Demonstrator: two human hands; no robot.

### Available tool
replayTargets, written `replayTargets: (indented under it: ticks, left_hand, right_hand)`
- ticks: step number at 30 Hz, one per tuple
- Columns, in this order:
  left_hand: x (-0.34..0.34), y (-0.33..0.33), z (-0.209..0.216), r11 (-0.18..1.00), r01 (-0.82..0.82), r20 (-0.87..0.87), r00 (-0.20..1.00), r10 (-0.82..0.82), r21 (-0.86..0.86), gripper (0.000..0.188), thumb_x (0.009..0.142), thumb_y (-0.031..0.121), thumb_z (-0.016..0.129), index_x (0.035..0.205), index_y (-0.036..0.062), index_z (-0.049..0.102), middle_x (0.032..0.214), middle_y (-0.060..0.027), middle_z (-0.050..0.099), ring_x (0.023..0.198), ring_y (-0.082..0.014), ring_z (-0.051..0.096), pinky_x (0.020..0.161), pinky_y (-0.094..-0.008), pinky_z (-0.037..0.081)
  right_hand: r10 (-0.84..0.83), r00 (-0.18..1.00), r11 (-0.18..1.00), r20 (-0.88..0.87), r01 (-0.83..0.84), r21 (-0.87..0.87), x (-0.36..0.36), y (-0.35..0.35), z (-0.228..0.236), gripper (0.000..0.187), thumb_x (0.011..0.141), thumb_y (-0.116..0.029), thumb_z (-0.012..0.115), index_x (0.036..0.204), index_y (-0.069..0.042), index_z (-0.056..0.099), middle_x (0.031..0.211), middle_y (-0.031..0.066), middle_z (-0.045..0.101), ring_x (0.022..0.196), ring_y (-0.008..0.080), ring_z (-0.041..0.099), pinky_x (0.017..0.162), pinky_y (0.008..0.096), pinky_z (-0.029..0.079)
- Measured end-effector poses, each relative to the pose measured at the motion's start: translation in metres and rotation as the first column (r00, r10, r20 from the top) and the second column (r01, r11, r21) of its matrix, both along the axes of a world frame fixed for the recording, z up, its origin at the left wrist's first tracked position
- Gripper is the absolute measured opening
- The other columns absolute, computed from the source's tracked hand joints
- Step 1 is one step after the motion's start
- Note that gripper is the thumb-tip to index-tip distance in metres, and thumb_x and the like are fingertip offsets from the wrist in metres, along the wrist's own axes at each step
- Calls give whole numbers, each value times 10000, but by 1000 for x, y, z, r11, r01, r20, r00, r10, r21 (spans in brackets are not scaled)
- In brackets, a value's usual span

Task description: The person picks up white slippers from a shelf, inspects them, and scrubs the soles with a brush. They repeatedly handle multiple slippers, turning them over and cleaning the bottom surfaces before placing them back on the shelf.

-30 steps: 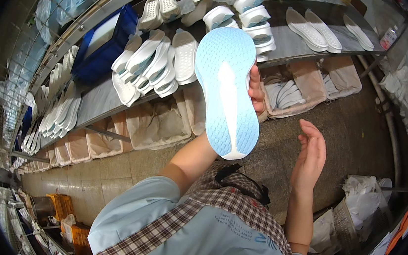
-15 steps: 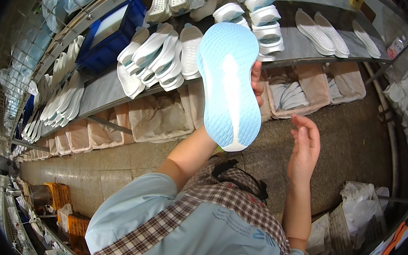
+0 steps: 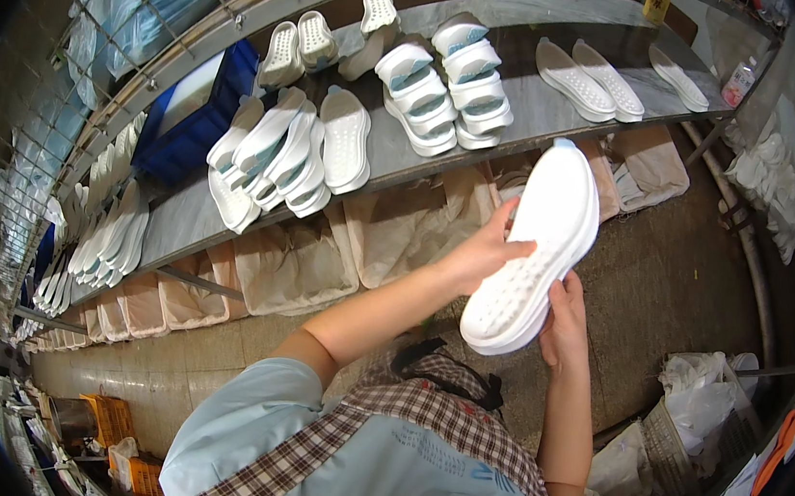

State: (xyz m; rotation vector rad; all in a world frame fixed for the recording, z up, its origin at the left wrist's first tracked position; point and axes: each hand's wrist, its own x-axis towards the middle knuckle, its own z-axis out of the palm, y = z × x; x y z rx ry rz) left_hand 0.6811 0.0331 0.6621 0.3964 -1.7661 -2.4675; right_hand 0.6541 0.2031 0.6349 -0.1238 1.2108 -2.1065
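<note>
A white shoe sole (image 3: 538, 248) is held in the air off the bench's front edge, tilted, its dimpled inner side facing me. My left hand (image 3: 486, 255) grips it from the left side, thumb lying on the upper face. On the right edge, my right hand (image 3: 566, 324) is closed around the lower half, its thumb up against the side. The underside is turned away from view. Nearest beyond it are two stacks of white soles (image 3: 417, 105) with light blue parts on the bench.
The long grey bench (image 3: 516, 130) carries a heap of soles (image 3: 272, 153), single soles (image 3: 590, 79) and a blue crate (image 3: 193, 115). Below it stand lined baskets (image 3: 293, 271). Wire mesh (image 3: 34, 113) rises at left; a pipe (image 3: 746, 251) runs down at right.
The sole has turned from its light blue underside to its white inner side and shifted right and down. My right hand, formerly apart, now holds it too.
</note>
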Motion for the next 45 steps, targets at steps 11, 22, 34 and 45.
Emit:
replayTargets:
  ticks: [11,22,34,45]
  left_hand:
    - [-37,-15,-2,998,56,14,998,-56,-9,768,820,69,615,1433,5,156,1306,-177,375,1108,-232,479,924,-328,427]
    - [-87,-184,121,307,-532,-545,837,49,-789,800,768,269,710,1373,0,262,1277,-234,468,1194,-332,466,976,-395,383]
    - [-121,-201,131,-28,45,47,998,-46,-999,1040,589,302,819,1410,79,220,1261,-270,475,1166,-422,464,962,-412,392]
    - [-121,-203,127,-74,23,23,1000,3,-997,1002,601,280,807,1407,74,247,1278,-250,472,1159,-396,485,946,-404,416]
  right_hand:
    - [74,989,972,131,-42,-231,-72,-26,-34,650,866,-369,559,1338,22,342,1276,173,490,1155,258,512,964,372,441]
    - [147,986,969,84,-127,-210,-199,-91,-16,577,880,-431,496,1256,5,467,1161,140,595,1024,221,611,864,363,523]
    - [347,938,935,4,-346,77,-296,-173,-30,548,889,-472,464,1220,-41,532,1153,64,615,1029,172,600,888,309,470]
    - [-128,802,978,-583,200,59,-251,-168,36,226,856,-153,547,1024,-6,585,816,75,624,653,113,571,570,221,455]
